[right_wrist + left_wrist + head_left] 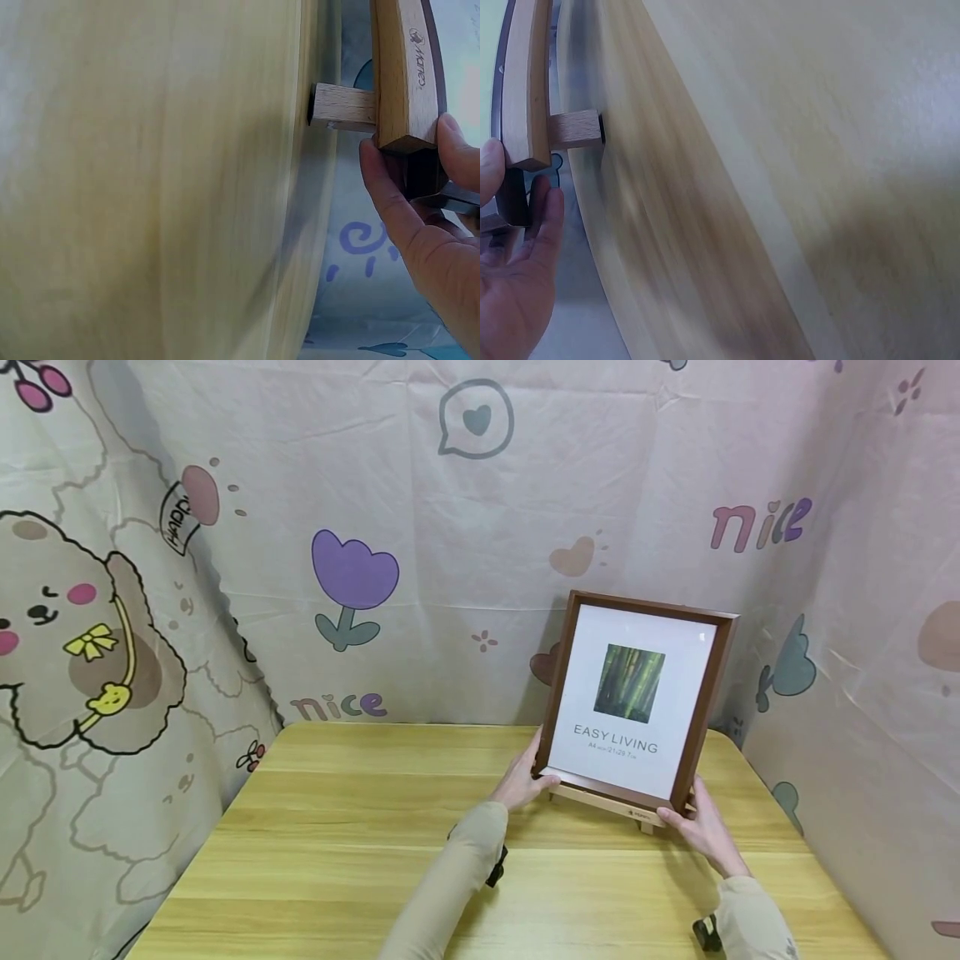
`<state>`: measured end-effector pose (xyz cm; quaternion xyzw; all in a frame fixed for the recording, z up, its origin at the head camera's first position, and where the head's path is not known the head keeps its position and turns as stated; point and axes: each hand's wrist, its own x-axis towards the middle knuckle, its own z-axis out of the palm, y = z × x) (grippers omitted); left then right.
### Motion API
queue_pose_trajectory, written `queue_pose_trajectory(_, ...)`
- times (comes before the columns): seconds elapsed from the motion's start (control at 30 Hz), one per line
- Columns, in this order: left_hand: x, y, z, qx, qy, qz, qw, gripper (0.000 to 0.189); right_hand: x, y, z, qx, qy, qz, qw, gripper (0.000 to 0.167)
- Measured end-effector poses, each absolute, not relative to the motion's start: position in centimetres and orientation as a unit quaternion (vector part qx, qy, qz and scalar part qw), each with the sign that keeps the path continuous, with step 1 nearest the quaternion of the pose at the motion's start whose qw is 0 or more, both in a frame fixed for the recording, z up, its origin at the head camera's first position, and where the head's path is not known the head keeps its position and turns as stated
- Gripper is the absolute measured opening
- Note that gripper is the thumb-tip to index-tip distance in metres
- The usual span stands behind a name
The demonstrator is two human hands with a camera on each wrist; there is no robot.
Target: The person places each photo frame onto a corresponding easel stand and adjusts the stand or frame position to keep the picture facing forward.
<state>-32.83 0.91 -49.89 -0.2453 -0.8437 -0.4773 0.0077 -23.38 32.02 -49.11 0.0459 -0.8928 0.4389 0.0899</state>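
A brown picture frame [630, 760], tilted slightly back, stands on a small light-wood easel [611, 803] at the right of the table. Behind its glass is a white sheet with a bamboo picture and the words EASY LIVING. My left hand [521, 781] grips the frame's lower left corner, thumb in front and fingers behind. At the lower right corner, my right hand [705, 831] holds it the same way. Both wrist views show the easel's ledge [409, 82] and a short leg [576, 130] right beside the fingers. The back of the easel is hidden.
The wood-grain table [360, 827] stretches left and forward of the frame. A patterned cloth [465, 527] hangs behind it and along both sides. The table's back edge runs close behind the frame.
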Motion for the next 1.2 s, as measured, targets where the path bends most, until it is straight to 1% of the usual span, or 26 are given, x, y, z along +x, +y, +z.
queue_pose_trajectory(0.2, -32.75, 0.94, -49.97, -0.223, -0.85, -0.477, -0.016, 0.099, -23.6, 32.01, -49.27, 0.042, -0.886, 0.452, 0.091, 0.082)
queue_pose_trajectory(0.53, -32.45, 1.09, -49.85, -0.202, -0.853, -0.481, -0.033, 0.099, -23.63, 31.83, -49.19, 0.034, -0.886, 0.457, 0.073, 0.086)
queue_pose_trajectory(0.7, -32.31, 1.21, -49.62, -0.204, -0.848, -0.487, -0.04, 0.096, -23.53, 31.8, -49.14, 0.027, -0.886, 0.459, 0.06, 0.088)
queue_pose_trajectory(0.9, -32.28, 1.12, -49.55, -0.198, -0.847, -0.49, -0.054, 0.095, -23.43, 31.71, -49.05, 0.03, -0.883, 0.465, 0.062, 0.089)
queue_pose_trajectory(1.2, -32.3, 0.99, -49.55, -0.199, -0.85, -0.483, -0.059, 0.095, -23.62, 31.8, -49.01, 0.023, -0.889, 0.453, 0.057, 0.089)
